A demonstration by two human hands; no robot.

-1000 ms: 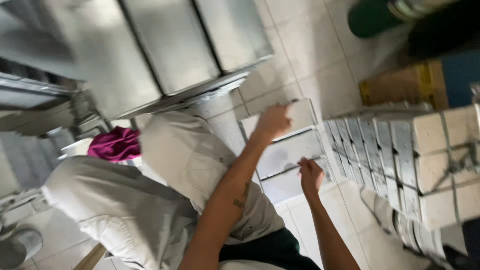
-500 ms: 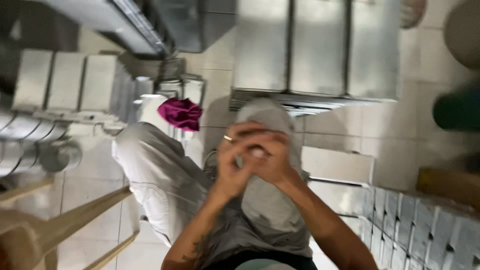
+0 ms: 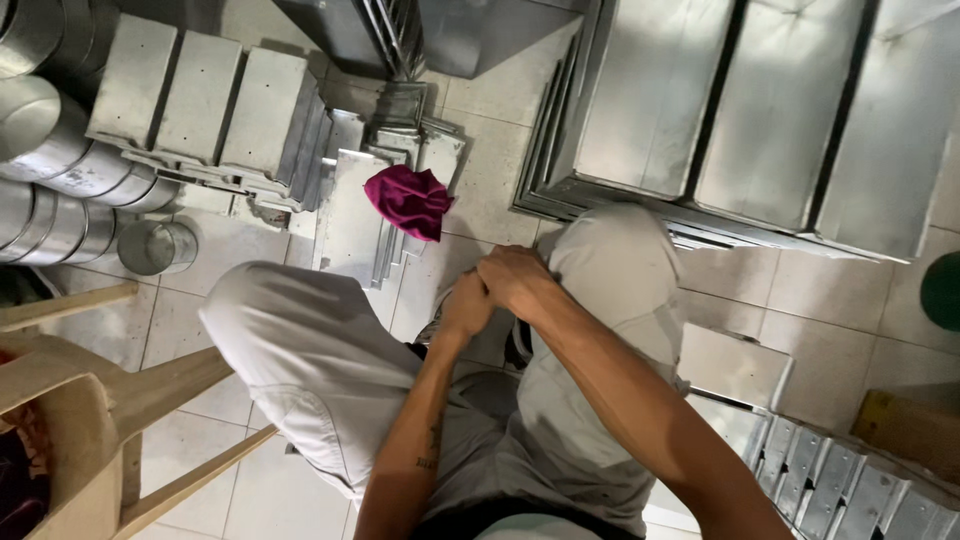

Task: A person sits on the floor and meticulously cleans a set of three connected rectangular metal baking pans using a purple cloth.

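Observation:
I sit with both knees in light grey trousers [image 3: 300, 350] spread over a tiled floor. My left hand [image 3: 462, 308] and my right hand [image 3: 520, 280] are pressed together between the knees, the right one wrapped over the left fist. Nothing shows inside either hand. A magenta cloth [image 3: 408, 200] lies just beyond the hands, on a stack of flat metal sheets [image 3: 350, 215].
Rectangular metal boxes [image 3: 200, 100] and metal cylinders [image 3: 50, 170] sit at the upper left, with a small metal can [image 3: 157, 247] below them. Large metal panels [image 3: 750, 110] lie at the upper right. Folded metal pieces [image 3: 830, 480] line the lower right. A wooden stool [image 3: 100, 400] stands at left.
A second ago both hands reached toward the folded metal pieces on the right. They then came together and now rest low between my knees. The view swung left.

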